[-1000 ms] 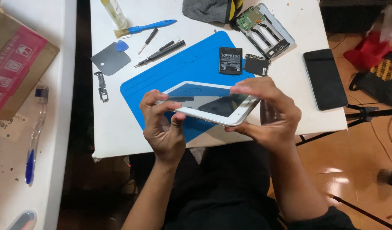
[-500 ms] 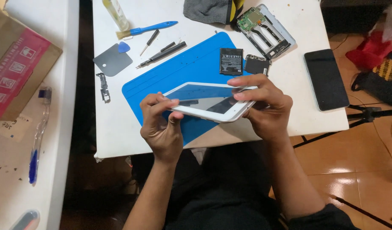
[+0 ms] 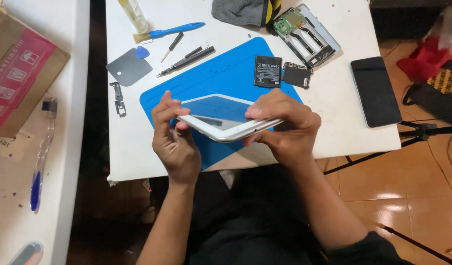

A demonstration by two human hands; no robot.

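Note:
A white tablet [image 3: 217,118] with a glass screen is held above the blue work mat [image 3: 226,73], tilted so its near edge faces me. My left hand [image 3: 173,142] grips its left end, thumb and fingers pinching the edge. My right hand [image 3: 284,128] wraps its right end, fingers over the top and thumb under the rim. On the mat behind it lie a black battery [image 3: 265,71] and a small dark circuit part [image 3: 297,75].
On the white table [image 3: 329,98]: an opened phone frame [image 3: 304,34], a black phone [image 3: 375,91], a blue brush [image 3: 169,32], screwdrivers [image 3: 186,56], a grey plate [image 3: 129,67] with a blue pick [image 3: 142,52], a grey cloth [image 3: 243,11]. A cardboard box [image 3: 20,68] and a toothbrush [image 3: 39,152] lie at left.
The tablet has been tipped flatter, its near edge turned towards me. My right hand slid from under the right corner to wrap over the right end. The left hand stayed on the left edge.

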